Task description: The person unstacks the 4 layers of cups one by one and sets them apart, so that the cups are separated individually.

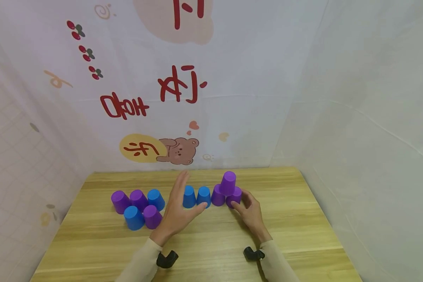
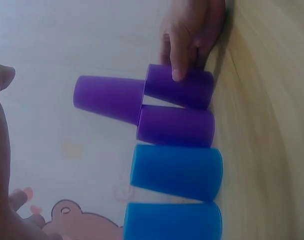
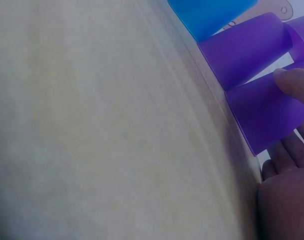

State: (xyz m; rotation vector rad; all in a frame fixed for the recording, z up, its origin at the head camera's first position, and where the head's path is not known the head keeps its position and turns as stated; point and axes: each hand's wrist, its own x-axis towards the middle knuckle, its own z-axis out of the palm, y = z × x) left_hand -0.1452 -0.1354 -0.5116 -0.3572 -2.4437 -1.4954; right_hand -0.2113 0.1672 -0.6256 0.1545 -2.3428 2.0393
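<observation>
A row of upside-down cups stands on the table: a blue cup (image 1: 189,197), a second blue cup (image 1: 203,194), a purple cup (image 1: 217,196) and, at the right end, another purple cup (image 2: 179,87). One more purple cup (image 1: 228,183) sits on top, bridging the two purple ones. My right hand (image 1: 252,214) holds the end purple cup, thumb on its near side and fingers around the far right side. My left hand (image 1: 179,213) is raised with thumb and fingers spread wide, holding nothing; it overlaps the leftmost blue cup in the head view.
On the left stands a group of upside-down cups: a purple cup (image 1: 120,202), a blue cup (image 1: 134,218) and several others. A printed white cloth (image 1: 239,129) rises behind the wooden table (image 1: 211,250), with more white cloth at both sides.
</observation>
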